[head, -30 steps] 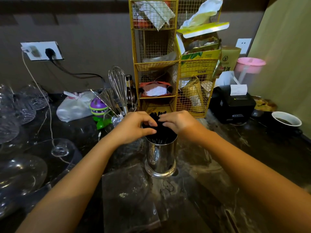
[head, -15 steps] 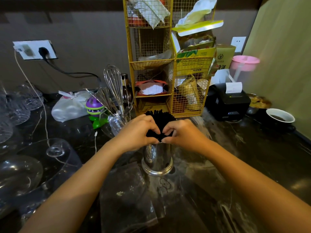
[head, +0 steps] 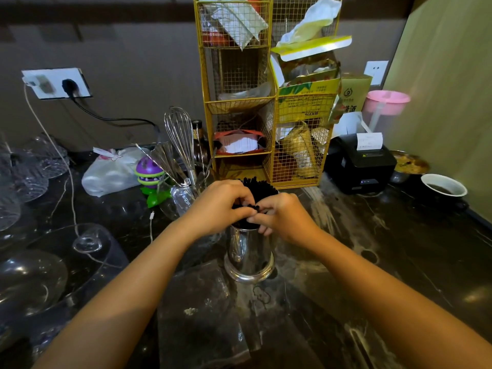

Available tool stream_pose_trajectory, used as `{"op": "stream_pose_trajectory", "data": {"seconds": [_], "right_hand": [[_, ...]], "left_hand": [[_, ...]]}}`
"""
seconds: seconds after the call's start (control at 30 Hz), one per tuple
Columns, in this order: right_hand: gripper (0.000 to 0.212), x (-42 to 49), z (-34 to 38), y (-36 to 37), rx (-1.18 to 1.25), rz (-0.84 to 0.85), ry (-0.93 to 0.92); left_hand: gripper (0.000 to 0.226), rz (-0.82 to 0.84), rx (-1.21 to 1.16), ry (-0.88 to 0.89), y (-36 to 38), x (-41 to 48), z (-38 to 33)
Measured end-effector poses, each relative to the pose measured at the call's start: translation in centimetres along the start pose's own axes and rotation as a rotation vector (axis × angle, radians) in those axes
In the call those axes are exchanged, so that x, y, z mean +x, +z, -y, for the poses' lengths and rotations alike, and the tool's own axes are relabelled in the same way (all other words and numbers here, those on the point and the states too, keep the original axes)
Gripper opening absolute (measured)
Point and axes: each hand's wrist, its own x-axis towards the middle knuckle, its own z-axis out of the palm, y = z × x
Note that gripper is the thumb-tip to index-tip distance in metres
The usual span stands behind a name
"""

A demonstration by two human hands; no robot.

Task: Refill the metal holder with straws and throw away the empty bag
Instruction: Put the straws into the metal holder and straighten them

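A shiny metal holder (head: pixel 249 258) stands upright on the dark counter in the middle of the view. A bundle of black straws (head: pixel 259 190) sticks up out of it and leans away from me. My left hand (head: pixel 219 206) and my right hand (head: pixel 285 217) close around the bundle from either side just above the holder's rim, fingertips nearly touching on the straws. A clear empty plastic bag (head: pixel 202 312) lies flat on the counter in front of the holder, to its left.
A yellow wire rack (head: pixel 237 102) with packets stands right behind the holder. A glass of utensils with a whisk (head: pixel 178 137) is at its left, a black receipt printer (head: pixel 362 166) and a white cup (head: pixel 443 185) at the right. Several upturned glasses (head: pixel 32 275) crowd the left.
The straws stood higher out of the holder half a second ago. Both hands have slid down the bundle and pressed closer together over the rim.
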Motion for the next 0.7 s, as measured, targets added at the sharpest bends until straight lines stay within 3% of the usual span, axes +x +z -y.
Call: {"op": "stream_pose_trajectory", "data": {"seconds": [0.17,0.27,0.4,0.53,0.7], "right_hand": [[0.016,0.3,0.8,-1.0,0.154,-0.048,-0.015],[0.004,0.6,1.6,-1.9,0.241,-0.069,-0.041],[0.028,0.8,3.7,-4.0,0.312,-0.102,-0.069],[0.014,0.5,6.0,-7.4,0.468,-0.172,-0.093],[0.011,0.7,7.2,-10.4,0.715,-0.321,-0.144]], "left_hand": [[0.008,-0.08,-0.105,0.022,-1.2,0.9,-0.8],[0.007,-0.147,-0.165,0.04,-2.0,1.7,-1.5],[0.018,-0.264,-0.355,0.042,-3.5,2.6,-2.5],[0.017,-0.394,-0.408,0.098,-5.0,2.4,-3.2],[0.011,-0.347,-0.412,0.038,-4.7,1.2,-3.5]]}}
